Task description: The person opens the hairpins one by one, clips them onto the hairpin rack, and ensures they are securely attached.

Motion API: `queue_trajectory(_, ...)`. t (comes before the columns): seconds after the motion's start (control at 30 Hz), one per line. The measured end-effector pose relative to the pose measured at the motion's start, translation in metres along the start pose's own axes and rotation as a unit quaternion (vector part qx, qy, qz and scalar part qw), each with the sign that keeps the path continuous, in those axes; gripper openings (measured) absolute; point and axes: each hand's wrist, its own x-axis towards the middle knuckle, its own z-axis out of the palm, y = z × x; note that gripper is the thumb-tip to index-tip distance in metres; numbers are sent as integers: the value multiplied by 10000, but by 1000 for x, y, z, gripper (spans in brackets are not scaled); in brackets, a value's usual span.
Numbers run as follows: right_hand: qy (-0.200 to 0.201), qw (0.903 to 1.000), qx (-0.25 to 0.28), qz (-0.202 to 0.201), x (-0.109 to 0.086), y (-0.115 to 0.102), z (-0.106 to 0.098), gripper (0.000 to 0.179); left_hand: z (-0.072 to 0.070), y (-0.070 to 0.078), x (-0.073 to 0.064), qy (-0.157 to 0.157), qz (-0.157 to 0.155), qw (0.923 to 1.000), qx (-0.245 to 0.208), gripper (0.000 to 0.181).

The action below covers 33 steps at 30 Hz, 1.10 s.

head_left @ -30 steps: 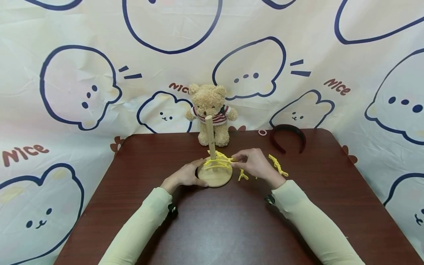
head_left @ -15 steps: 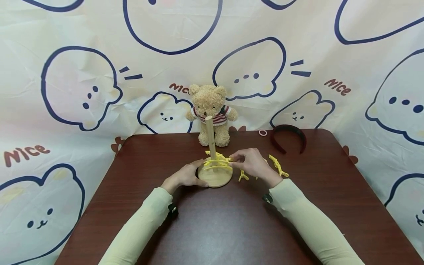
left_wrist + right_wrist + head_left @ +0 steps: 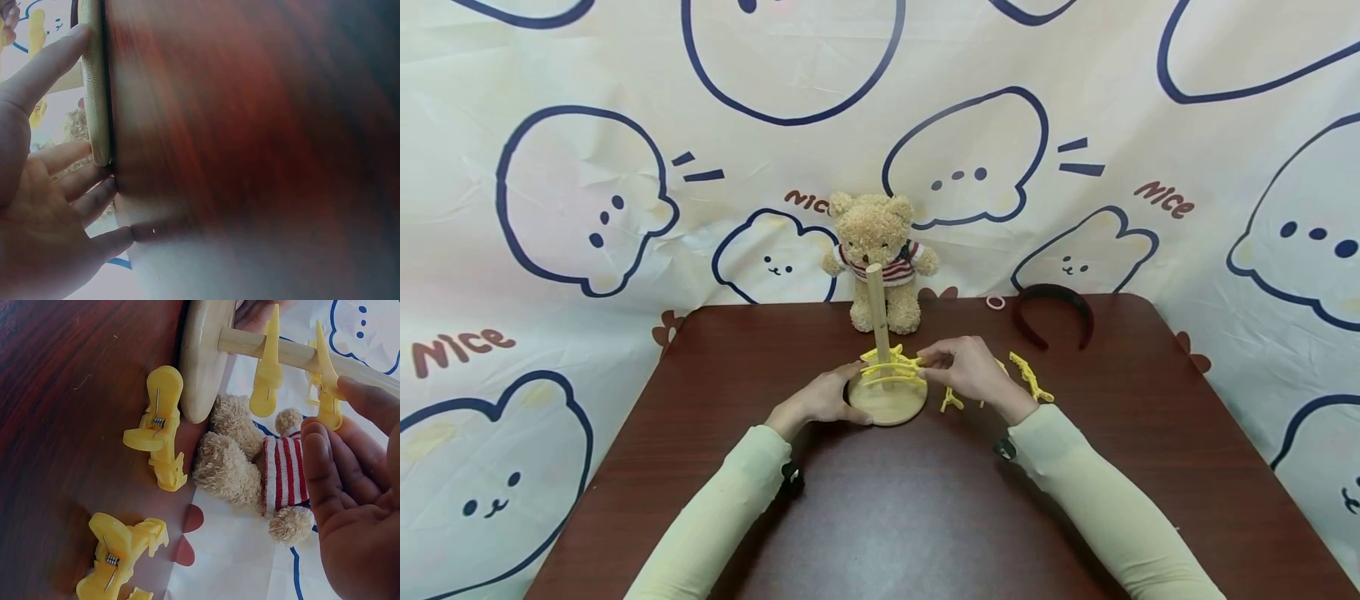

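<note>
A wooden stand with a round base and an upright post stands mid-table. My left hand holds the base at its left rim; in the left wrist view the thumb touches one side of the rim and the index fingertip another, the other fingers spread on the table. My right hand pinches the handle end of a yellow hair clip between thumb and forefinger, its jaws around the post. Lower on the post, nearer the base, sits another yellow hair clip.
Loose yellow hair clips lie right of the stand, one close to the base and another farther right. A teddy bear in a striped shirt stands behind the post. At the back right are a dark headband and a pale pink ring.
My right hand has shifted slightly left, and the clip in it has moved left and tilted around the post. My left hand stays at the base.
</note>
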Motion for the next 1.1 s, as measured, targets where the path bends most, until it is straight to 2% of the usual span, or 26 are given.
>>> queue_trajectory(0.47, -230, 9995, -36, 201, 2, 4, 2, 31, 2, -2, 1, 17, -16, 10000, 1, 103)
queue_trajectory(0.67, -214, 9996, -32, 181, 3, 8, 4, 30, 2, -1, 1, -6, -10, 10000, -36, 103)
queue_trajectory(0.9, -168, 9999, 12, 27, 2, 9, 3, 37, 2, 0, 0, 7, -22, 10000, -25, 103)
queue_trajectory(1.1, -185, 9997, 106, 146, -1, 11, -3, 35, 1, -1, 1, 27, 2, 10000, -14, 102)
